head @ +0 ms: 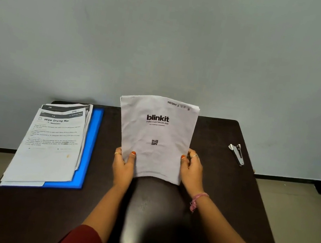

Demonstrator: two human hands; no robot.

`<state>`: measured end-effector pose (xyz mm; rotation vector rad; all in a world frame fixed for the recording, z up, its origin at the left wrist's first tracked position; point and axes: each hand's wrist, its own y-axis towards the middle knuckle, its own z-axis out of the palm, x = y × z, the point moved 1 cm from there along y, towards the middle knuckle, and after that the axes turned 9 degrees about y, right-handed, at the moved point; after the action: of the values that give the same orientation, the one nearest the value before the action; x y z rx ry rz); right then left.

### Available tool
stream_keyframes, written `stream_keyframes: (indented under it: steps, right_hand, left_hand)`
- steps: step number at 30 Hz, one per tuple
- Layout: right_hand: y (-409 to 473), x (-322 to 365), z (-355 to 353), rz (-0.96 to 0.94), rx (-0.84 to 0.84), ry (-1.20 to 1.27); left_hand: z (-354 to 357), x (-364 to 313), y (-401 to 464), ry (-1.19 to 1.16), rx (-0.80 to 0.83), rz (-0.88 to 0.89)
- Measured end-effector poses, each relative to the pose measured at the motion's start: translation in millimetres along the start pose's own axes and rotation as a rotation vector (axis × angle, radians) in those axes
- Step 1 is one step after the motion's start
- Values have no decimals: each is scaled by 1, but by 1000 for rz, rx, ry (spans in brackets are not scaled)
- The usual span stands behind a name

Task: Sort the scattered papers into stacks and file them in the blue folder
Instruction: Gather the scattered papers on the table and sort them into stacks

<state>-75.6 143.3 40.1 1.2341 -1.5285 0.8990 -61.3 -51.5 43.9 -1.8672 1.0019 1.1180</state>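
A person seated at a dark desk (217, 193) is holding a stack of papers (154, 137) upright with both hands, its bottom edge lifted clear of the desk's surface. The left hand (124, 165) is gripping the stack's lower left corner, thumb pressed across the front sheet and the other fingers curled behind it. The right hand (191, 169) is gripping the lower right edge the same way, its thumb tip lying on the front of the paper and a ring showing on one finger. Between the two thumbs, the top sheet is showing a printed "blinkit" logo and a small QR code; a handwritten note reading "SECTION 1" is sitting at the far corner, well above the right fingers.

Off to the outside of the left fingers, well apart from them, a second pile of printed sheets (53, 142) is lying flat on an open blue folder (89, 148), whose bright edge is showing along the side nearer the hands. The top sheet there is headed "Wipe Drying Mat". On the far side of the right fingers, also well apart, a small metal stapler (237, 153) is resting near the desk's edge. A pink thread bracelet (197, 200) is hanging at the right wrist, and dark red sleeves (81, 241) are covering both upper arms. A pale wall (168, 38) is standing behind the desk.
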Motion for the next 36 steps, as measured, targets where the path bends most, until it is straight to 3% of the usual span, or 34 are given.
stream_keyframes:
  steps: [13, 24, 36]
  right_hand:
    - [-24, 51, 163, 405, 256, 295]
    - [-48, 64, 302, 619, 417, 192]
    - [-46, 61, 352, 614, 366, 15]
  left_hand:
    - [-178, 37, 76, 120, -35, -188]
    - [-289, 96, 139, 243, -23, -402]
    - [-315, 125, 174, 397, 35, -498]
